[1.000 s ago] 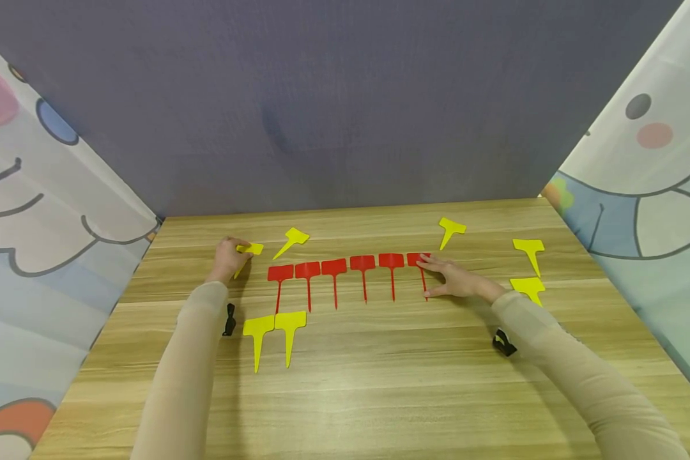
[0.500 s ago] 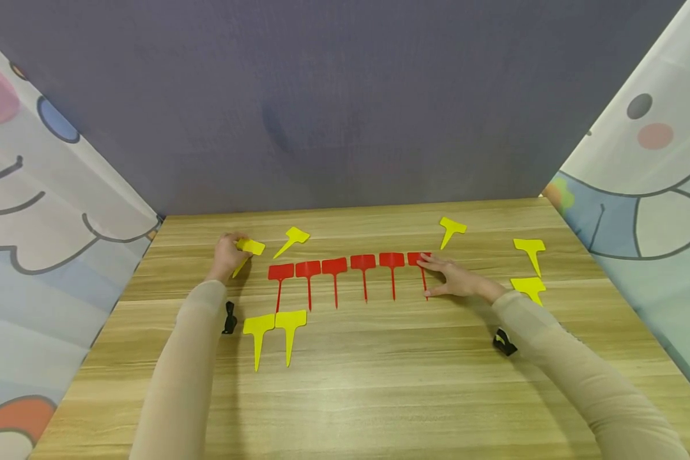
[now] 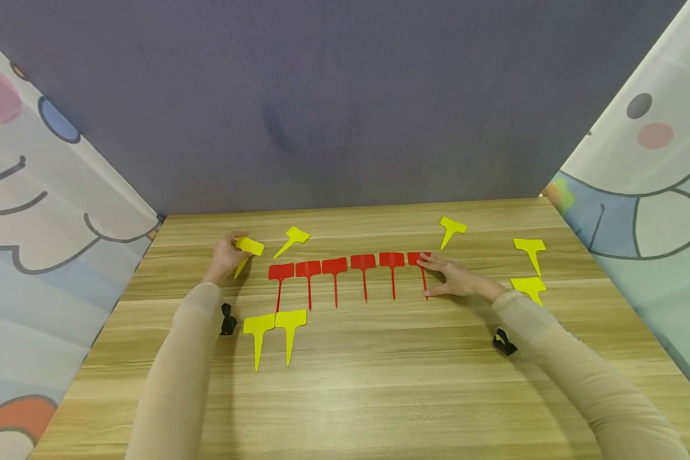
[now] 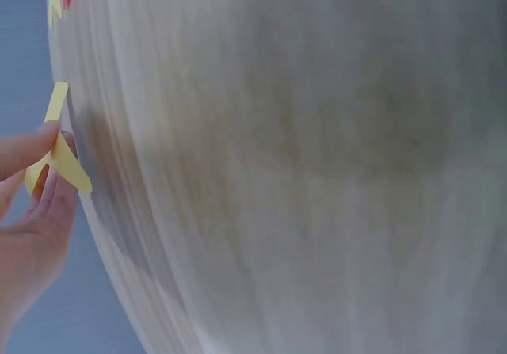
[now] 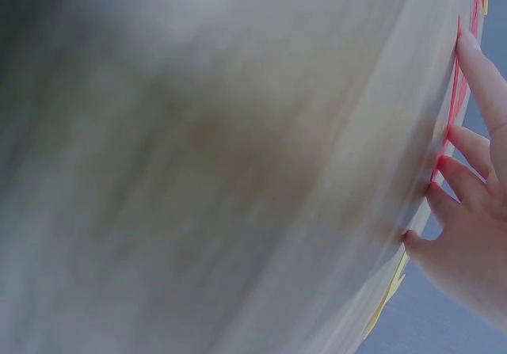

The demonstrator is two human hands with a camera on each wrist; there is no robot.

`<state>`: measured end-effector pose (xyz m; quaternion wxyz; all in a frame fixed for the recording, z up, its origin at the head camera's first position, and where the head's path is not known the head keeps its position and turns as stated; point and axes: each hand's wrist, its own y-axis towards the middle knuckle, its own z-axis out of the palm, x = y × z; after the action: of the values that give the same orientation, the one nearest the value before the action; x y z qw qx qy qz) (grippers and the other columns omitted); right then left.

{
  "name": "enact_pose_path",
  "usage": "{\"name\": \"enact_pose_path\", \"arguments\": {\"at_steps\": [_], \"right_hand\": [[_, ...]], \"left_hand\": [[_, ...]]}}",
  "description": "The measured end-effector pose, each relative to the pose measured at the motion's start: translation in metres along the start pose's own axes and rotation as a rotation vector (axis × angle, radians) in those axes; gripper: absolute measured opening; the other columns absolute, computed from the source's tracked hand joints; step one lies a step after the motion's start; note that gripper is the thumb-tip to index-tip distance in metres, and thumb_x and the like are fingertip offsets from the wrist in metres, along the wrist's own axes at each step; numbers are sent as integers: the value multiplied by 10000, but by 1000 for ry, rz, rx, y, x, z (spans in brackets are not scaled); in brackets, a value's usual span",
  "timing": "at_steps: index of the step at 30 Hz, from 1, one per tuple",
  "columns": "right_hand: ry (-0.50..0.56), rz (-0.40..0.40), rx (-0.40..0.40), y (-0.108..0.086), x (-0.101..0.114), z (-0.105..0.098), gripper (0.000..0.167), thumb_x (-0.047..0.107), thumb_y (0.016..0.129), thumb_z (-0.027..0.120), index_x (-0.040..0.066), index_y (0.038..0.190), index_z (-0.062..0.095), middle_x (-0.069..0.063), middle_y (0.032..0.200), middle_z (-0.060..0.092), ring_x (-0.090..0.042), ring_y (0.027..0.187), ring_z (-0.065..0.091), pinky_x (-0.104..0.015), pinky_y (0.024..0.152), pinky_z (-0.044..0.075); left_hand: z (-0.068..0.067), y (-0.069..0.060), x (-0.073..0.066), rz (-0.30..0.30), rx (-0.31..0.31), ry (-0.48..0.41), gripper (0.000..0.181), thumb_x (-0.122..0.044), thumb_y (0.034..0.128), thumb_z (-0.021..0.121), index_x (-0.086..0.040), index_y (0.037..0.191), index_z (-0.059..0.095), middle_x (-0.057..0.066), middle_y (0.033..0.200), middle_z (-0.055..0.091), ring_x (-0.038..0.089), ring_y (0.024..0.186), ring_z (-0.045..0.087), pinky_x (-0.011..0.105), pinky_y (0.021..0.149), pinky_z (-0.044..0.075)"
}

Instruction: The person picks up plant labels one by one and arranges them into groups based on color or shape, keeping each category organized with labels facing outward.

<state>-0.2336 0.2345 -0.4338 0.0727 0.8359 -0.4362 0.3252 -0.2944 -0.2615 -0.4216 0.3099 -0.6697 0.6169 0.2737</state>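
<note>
In the head view my left hand (image 3: 224,260) is at the back left of the table, pinching a yellow T-shaped plant label (image 3: 250,246) between thumb and fingers. The left wrist view shows that yellow label (image 4: 70,164) raised off the wood, its pointed stem still partly behind the fingers. My right hand (image 3: 459,280) lies with spread fingers on the rightmost red plant label (image 3: 412,259), fingertips on its plate and thumb by the stem tip. That label is the end of a row of several upright-facing red plant labels (image 3: 363,262) across the middle.
Two yellow labels (image 3: 290,321) lie side by side below the row's left end. Other yellow labels are at the back (image 3: 294,237) and right (image 3: 529,246), one partly behind the right sleeve. Black objects (image 3: 227,321) sit near each forearm. A dark panel (image 3: 345,115) closes the back.
My left hand has taken the yellow label up slightly from the table and tilted it, so more of its plate shows. The right hand has stayed in place on the red label.
</note>
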Motion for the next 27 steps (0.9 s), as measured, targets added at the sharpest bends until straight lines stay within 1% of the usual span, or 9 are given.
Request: {"name": "enact_pose_path", "arguments": {"at_steps": [4,9,12,15,18,23,27], "right_hand": [[0,-5,-1,0,-1,0,776,266,769,677,-37,1359,273,-217,1433,156,-420,1300,64,-604,1002,50],[2,2,3,0,-1,0,782,267,769,677,-33,1362,266,-216,1437,142,-417,1301,61,-606,1001,46],[-4,1,1,0,-1,0,781,268,768,678,-35,1361,269,-217,1436,145,-417,1301,67,-606,1001,51],[-7,-1,1,0,-1,0,778,266,768,679,-38,1359,273,-218,1436,147,-418,1300,69,-607,1000,53],[-11,2,2,0,-1,0,776,267,769,678,-36,1359,274,-216,1437,142,-418,1300,69,-611,998,52],[-19,7,1,0,-1,1,777,278,768,677,-28,1360,279,-212,1439,138,-418,1299,71,-616,994,58],[-20,3,-3,0,-1,1,776,280,766,679,-29,1358,284,-212,1439,141,-420,1299,71,-621,991,64]], "left_hand": [[-2,-2,0,20,3,-18,505,56,805,570,40,1283,410,297,1129,410,355,976,482,271,721,465],[-4,-5,-2,38,6,-32,494,36,809,582,48,1274,416,284,1103,435,320,927,486,168,643,435],[-4,-8,-4,34,12,-40,497,25,808,587,39,1275,419,266,1098,433,284,898,476,148,610,415],[-5,-11,-6,18,24,-56,501,15,811,586,23,1282,416,251,1117,409,262,902,444,161,609,412],[-5,-14,-8,6,33,-78,491,9,819,579,11,1283,417,242,1122,405,244,891,438,169,611,425],[-4,-20,-12,11,43,-127,480,12,823,576,28,1272,406,229,1078,425,183,759,493,180,598,473],[-3,-23,-15,13,51,-156,472,5,818,589,43,1252,406,180,1009,422,190,714,524,247,618,503]]}}
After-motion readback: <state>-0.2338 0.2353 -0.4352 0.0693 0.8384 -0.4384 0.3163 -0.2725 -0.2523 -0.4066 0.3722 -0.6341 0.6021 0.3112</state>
